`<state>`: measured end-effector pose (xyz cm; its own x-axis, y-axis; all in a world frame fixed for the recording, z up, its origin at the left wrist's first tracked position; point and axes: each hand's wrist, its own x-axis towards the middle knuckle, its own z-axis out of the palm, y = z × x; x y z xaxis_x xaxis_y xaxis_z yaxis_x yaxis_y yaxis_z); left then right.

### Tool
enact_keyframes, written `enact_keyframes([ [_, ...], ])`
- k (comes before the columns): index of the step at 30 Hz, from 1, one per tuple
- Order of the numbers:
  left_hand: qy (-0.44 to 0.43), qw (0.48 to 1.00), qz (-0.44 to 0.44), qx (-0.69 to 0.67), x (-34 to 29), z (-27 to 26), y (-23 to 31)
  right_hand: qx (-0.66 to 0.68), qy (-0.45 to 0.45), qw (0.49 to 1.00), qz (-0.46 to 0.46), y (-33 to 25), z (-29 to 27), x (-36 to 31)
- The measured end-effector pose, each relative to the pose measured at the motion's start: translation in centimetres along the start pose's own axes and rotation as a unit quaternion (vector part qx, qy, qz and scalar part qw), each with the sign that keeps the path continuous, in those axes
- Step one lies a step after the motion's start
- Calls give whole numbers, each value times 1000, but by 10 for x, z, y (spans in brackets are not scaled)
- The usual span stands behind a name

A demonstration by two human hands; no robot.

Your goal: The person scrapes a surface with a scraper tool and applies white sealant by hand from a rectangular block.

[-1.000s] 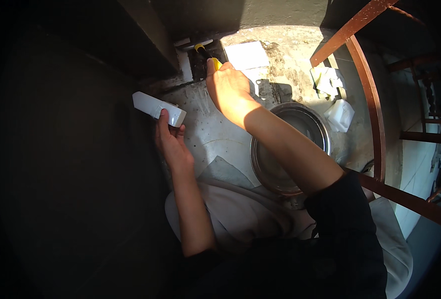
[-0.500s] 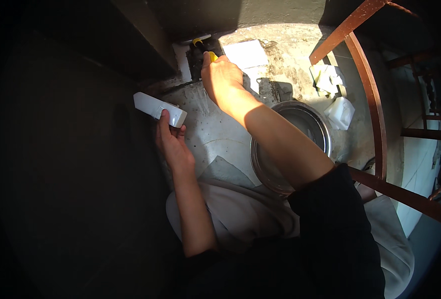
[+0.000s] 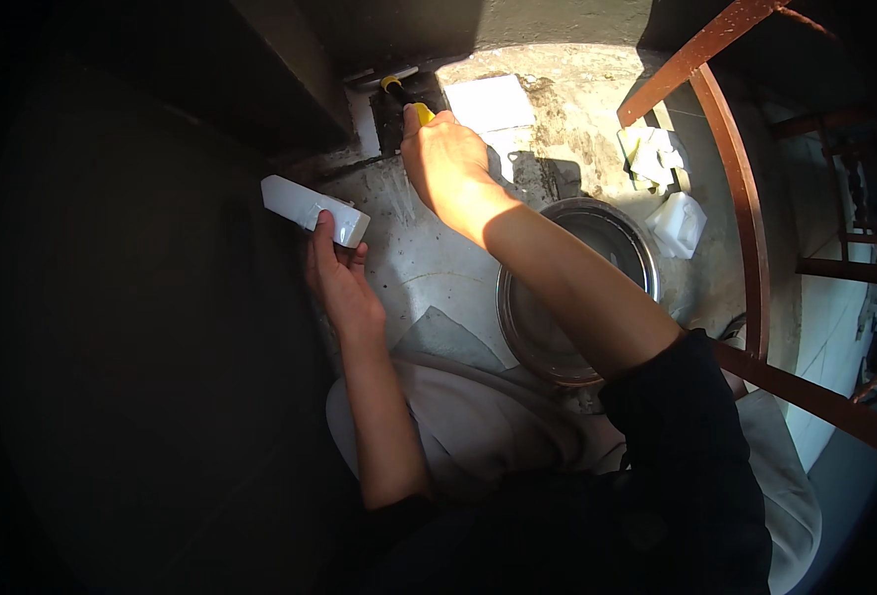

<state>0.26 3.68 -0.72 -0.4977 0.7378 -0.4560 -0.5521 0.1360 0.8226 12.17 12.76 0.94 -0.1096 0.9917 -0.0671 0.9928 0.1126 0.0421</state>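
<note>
My right hand (image 3: 448,164) is wrapped around the yellow and black handle of a tool that looks like a scraper (image 3: 395,87). Its wide, thin blade lies along the foot of the wall, over a dark bare patch of floor (image 3: 389,124). Over the floor to the left, my left hand (image 3: 344,288) grips a long white box (image 3: 310,210) by its near end, thumb on top and fingers underneath. The box's far end is slanted and points away to the left. Beside the dark patch lies a white square sheet or tile (image 3: 490,103) in sunlight.
A round metal basin (image 3: 652,263) stands under my right forearm. A pale cloth (image 3: 652,154) and a crumpled white plastic bag (image 3: 679,225) lie beyond it. A red-brown metal frame (image 3: 736,188) rises on the right. A dark wall edge (image 3: 295,74) juts in at far left.
My left hand and the white box have shifted slightly up and left. My right forearm and sleeve have moved a little right and down; the right hand stays at nearly the same spot.
</note>
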Motion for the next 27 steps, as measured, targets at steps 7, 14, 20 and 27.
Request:
enact_keyframes([
  [7, -2, 1000, -3, -4, 1, -1, 0, -55, -31, 998, -16, -8, 10, 9],
  [14, -21, 1000, -9, -7, 0, 3, -2, -70, 61, 995, -39, 17, 20, 17],
  [20, -18, 1000, 1, -11, 0, 0, 0, -13, 36, 998, -50, 24, 5, -5],
  [27, -13, 1000, -5, -9, 1, -2, 0, -70, 56, 992, -85, 20, 6, 6],
])
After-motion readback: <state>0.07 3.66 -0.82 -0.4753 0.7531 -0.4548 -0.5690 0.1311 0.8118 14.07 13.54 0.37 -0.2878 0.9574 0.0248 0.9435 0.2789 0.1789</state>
